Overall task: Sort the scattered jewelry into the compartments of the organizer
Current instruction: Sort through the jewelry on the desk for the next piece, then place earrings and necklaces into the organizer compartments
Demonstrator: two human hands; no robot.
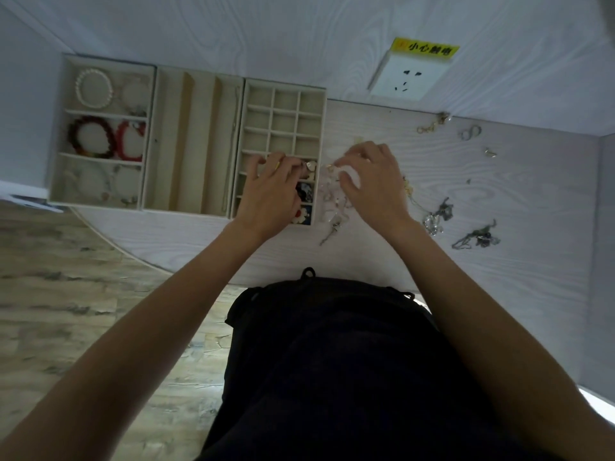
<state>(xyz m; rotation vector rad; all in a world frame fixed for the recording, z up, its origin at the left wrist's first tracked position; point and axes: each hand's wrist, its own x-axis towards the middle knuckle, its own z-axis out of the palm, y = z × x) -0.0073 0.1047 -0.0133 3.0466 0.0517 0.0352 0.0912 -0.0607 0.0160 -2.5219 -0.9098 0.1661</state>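
Note:
Three beige organizer trays stand in a row at the table's back left. The left tray holds a pearl bracelet and red bead bracelets. The middle tray has long slots with a thin chain at its right side. The grid tray holds small pieces in its near cells. My left hand hovers over those near cells and pinches a small earring. My right hand rests on a pile of clear packets and earrings just right of the tray, fingers curled on one packet.
Loose jewelry lies scattered to the right: a gold chain, a silver ring piece, a small clip and dark tangled necklaces. A wall socket with a yellow label sits behind. The table's near edge curves over a wooden floor.

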